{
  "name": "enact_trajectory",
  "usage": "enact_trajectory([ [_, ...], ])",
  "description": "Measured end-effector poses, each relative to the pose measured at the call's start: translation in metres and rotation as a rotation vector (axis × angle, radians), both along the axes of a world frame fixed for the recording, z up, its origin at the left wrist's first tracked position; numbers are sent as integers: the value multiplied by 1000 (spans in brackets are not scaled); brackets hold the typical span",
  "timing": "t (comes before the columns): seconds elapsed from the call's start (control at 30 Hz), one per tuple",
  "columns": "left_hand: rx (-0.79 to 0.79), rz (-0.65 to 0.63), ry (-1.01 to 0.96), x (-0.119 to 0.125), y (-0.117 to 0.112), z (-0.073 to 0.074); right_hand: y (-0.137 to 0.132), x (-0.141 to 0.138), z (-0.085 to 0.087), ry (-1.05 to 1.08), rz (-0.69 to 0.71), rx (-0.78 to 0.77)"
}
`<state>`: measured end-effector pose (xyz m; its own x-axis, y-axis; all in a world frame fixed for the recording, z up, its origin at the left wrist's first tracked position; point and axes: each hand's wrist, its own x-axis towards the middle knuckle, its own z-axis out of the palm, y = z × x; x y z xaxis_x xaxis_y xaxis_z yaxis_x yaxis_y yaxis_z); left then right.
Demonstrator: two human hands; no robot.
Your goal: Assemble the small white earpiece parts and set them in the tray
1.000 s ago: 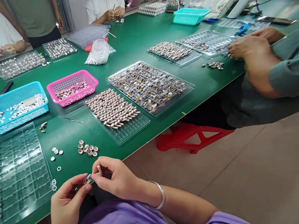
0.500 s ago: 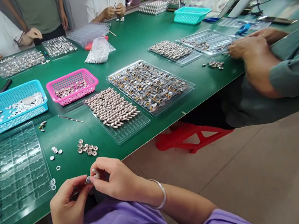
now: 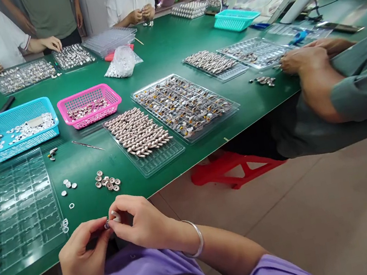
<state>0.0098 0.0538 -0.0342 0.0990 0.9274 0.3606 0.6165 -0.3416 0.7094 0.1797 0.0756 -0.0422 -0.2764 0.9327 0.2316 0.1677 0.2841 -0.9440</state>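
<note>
My left hand [image 3: 83, 255] and my right hand [image 3: 141, 222] meet at the near edge of the green table [image 3: 162, 52], fingertips pinched together. Between them sits a small metal ring [image 3: 107, 224], held by the left fingers. The right fingers pinch a small white earbud-shaped part [image 3: 115, 216] against it. Just beyond lie a cluster of small round rings [image 3: 107, 182] and a few loose washers [image 3: 68, 187]. A clear compartment tray [image 3: 22, 206] with several white parts in its left cells lies to the left.
A blue basket [image 3: 13, 129] and a pink basket [image 3: 90, 106] hold small parts. Clear trays of beige parts [image 3: 138, 133] and mixed parts [image 3: 183, 104] lie ahead, tweezers [image 3: 87, 146] beside them. A person's arms [image 3: 319, 67] rest at the right; other people work at the far side. A red stool [image 3: 234, 166] stands under the table.
Both hands have stayed pinched together and drifted slightly down and toward me. A person at the far left has reached a hand out over a tray.
</note>
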Motion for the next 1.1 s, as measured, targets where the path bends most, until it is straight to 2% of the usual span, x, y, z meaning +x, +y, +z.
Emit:
enact_trajectory([
  [0.23,-98,29,-101,-1,-1,6,-1,2,6,12,23,46],
  [0.47,-123,30,-103,-5,-3,1,-3,3,4,-64,-7,193],
  [0.63,-99,35,-39,-8,-5,-1,-5,2,2,-107,15,220],
  [0.9,81,-14,66,-5,-7,2,-2,6,6,-87,81,200],
  [1.1,218,-27,142,-3,-15,0,-3,8,13,54,110,16],
])
